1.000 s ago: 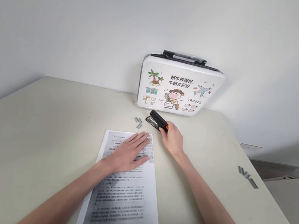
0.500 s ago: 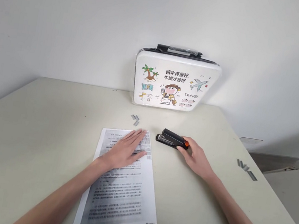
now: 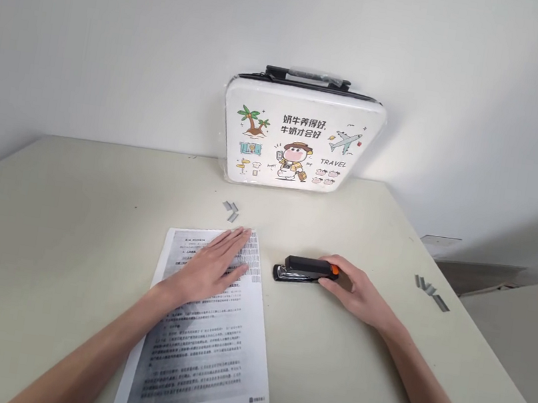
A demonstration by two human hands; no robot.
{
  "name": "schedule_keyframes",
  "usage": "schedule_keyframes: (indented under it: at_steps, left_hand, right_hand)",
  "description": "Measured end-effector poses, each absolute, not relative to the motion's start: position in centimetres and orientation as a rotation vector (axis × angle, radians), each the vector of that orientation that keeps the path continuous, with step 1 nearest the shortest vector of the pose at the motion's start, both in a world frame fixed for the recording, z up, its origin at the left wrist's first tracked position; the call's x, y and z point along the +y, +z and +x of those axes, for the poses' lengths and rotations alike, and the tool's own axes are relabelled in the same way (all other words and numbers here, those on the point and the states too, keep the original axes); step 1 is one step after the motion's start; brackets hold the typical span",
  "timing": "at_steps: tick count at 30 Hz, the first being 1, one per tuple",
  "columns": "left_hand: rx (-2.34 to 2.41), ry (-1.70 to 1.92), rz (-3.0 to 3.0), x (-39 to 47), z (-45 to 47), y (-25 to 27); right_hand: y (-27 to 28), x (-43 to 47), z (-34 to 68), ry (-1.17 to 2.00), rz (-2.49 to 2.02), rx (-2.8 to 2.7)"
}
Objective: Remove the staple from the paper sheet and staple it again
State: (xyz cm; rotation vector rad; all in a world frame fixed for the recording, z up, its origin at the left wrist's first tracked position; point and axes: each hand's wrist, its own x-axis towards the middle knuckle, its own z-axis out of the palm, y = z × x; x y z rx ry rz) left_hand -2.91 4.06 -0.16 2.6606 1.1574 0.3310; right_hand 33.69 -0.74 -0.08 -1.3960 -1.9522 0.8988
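My left hand (image 3: 212,264) lies flat with its fingers stretched out on the upper part of a printed sheet of paper (image 3: 205,360). Several rows of staple-like marks show along the paper's upper right edge, beside my fingertips. To the right of the sheet, my right hand (image 3: 359,292) grips the rear end of a black stapler (image 3: 306,270) with an orange part at its back. The stapler's front points left toward the paper, a short gap away from it. Whether it rests on the table or hangs just above, I cannot tell.
A white case (image 3: 301,142) with cartoon prints and a black handle stands against the wall at the back of the table (image 3: 67,232). Small strips of staples (image 3: 231,211) lie beyond the paper. More staple strips (image 3: 432,293) sit near the table's right edge.
My right hand has brought the stapler nearer to me and turned it more level relative to the paper. My left hand stays on the sheet. The whole view has shifted slightly.
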Motion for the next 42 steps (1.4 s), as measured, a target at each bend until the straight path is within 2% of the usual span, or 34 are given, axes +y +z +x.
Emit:
schedule_keyframes:
  at_steps: [19, 26, 42]
  left_hand:
    - [1.092, 0.304, 2.641, 4.8, -3.5, 0.0]
    - [1.076, 0.351, 2.645, 5.1, -3.4, -0.2]
    - [1.056, 0.391, 2.673, 5.1, -3.3, -0.6]
  right_hand:
    - [1.0, -0.8, 34.0, 1.006, -1.378, -1.907]
    - [0.3, -0.6, 33.8, 0.905, -1.447, -1.820]
    - [-0.1, -0.7, 33.8, 0.898, -1.450, -1.752]
